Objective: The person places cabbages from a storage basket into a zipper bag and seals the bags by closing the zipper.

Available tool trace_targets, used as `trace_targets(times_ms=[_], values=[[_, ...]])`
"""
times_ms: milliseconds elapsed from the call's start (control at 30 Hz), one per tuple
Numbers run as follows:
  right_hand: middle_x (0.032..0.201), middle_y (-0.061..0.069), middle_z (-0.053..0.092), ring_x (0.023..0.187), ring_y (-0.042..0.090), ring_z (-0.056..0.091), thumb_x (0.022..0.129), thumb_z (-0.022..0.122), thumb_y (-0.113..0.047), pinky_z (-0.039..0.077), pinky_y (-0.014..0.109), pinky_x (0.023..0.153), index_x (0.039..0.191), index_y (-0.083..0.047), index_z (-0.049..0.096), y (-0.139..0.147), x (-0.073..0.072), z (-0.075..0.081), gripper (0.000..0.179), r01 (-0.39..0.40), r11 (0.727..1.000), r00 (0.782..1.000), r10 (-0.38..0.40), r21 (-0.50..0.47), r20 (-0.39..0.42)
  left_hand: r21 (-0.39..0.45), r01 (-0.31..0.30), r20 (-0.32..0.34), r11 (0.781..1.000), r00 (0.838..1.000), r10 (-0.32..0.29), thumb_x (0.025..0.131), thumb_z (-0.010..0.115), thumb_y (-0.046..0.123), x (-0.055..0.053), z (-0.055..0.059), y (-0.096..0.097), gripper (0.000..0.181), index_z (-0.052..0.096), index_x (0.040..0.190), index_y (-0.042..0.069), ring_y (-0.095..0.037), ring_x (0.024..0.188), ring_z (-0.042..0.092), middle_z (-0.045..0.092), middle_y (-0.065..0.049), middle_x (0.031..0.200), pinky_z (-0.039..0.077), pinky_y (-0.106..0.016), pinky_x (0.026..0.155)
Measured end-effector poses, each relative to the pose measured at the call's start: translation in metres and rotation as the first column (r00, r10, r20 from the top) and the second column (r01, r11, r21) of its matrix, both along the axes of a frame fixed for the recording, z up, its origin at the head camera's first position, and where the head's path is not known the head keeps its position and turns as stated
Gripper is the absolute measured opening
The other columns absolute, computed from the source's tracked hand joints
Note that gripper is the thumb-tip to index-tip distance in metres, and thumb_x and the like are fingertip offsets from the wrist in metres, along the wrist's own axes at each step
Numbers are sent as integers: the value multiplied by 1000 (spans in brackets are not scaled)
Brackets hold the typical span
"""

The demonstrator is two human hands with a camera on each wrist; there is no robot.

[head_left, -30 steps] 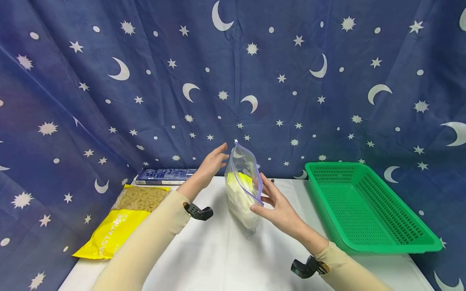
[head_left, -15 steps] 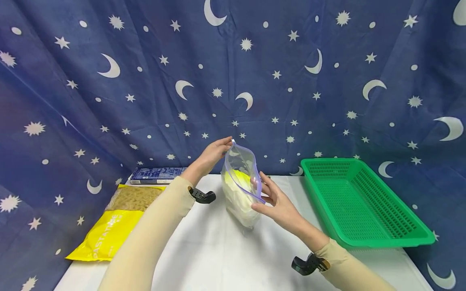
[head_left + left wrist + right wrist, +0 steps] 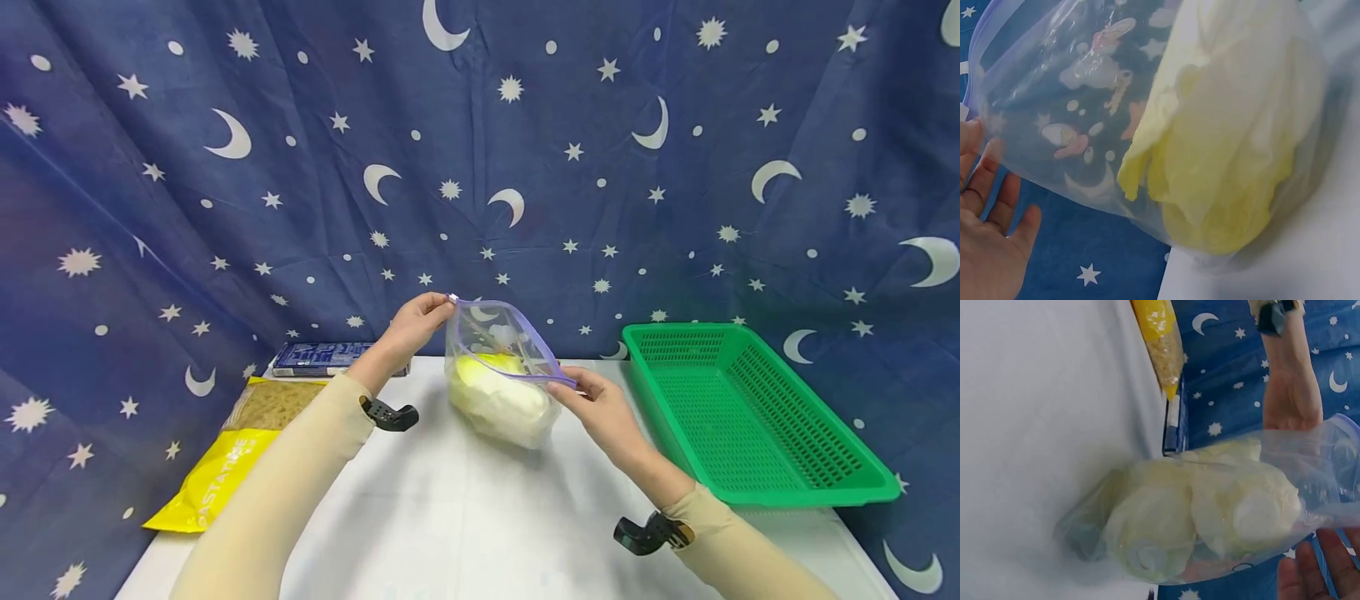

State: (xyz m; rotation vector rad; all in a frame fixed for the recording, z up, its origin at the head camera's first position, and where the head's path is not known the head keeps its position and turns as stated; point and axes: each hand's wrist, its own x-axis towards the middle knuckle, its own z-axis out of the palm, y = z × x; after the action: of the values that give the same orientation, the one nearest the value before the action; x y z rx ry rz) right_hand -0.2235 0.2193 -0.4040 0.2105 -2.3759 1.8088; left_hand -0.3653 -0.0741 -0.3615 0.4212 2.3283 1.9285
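Observation:
A clear zip bag (image 3: 480, 333) with a purple zip edge stands mid-table, its mouth spread apart. Inside sit pale yellow napa cabbages (image 3: 517, 408); the right wrist view shows two white cut bases (image 3: 1257, 517) through the plastic. My left hand (image 3: 412, 327) pinches the bag's top left corner, by the white slider (image 3: 453, 297). At the opposite end of the zip, my right hand (image 3: 606, 417) pinches the other corner between thumb and fingers. Yellow leaf tips (image 3: 1222, 231) lie toward the far side of the bag in the left wrist view.
A yellow pasta bag (image 3: 217, 475) lies at the left of the white table (image 3: 465, 533), partly behind the left sleeve. Behind it is a flat blue box (image 3: 322, 357). On the right stands a green basket (image 3: 810, 497). A star-patterned curtain (image 3: 540, 167) hangs at the back.
My left hand has taken the slider corner and drawn it left. My right hand has gone right with the other corner, so the bag's mouth has turned and stretched sideways.

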Motion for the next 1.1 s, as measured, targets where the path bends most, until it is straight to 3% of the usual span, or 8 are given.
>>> trace_targets(times_ms=[133, 633, 900, 1100], values=[[109, 9, 73, 98, 17, 62, 97, 72, -35, 52, 24, 85, 118, -1, 74, 6, -7, 7, 40, 66, 998, 998, -66, 5, -14, 54, 2, -20, 999, 1000, -1, 108, 54, 19, 5, -2, -8, 31, 56, 127, -5, -29, 134, 51, 58, -18, 136, 41, -37, 114], [114, 10, 73, 107, 18, 63, 99, 68, -42, 53, 39, 98, 121, -2, 73, 23, -43, 36, 47, 151, 989, 988, -151, 4, -23, 158, -63, -42, 985, 997, 70, 108, 54, 25, 29, -7, -26, 24, 55, 119, 3, -23, 115, 62, 69, -13, 122, 46, -41, 109], [112, 7, 73, 109, 17, 62, 99, 65, -46, 53, 35, 98, 119, -3, 73, 22, -50, 48, 49, 135, 991, 990, -135, -9, -31, 252, -93, -62, 963, 992, 112, 108, 54, 23, 40, -9, -29, 19, 56, 115, 6, -16, 102, 62, 73, -5, 114, 49, -34, 96], [104, -2, 75, 106, 16, 64, 98, 66, -46, 54, 32, 96, 118, -2, 73, 24, -56, 50, 49, 97, 992, 995, -99, -85, -26, 314, -102, -82, 944, 988, 134, 108, 53, 22, 44, -9, -29, 16, 55, 113, 7, -13, 94, 60, 70, 1, 104, 50, -28, 87]])
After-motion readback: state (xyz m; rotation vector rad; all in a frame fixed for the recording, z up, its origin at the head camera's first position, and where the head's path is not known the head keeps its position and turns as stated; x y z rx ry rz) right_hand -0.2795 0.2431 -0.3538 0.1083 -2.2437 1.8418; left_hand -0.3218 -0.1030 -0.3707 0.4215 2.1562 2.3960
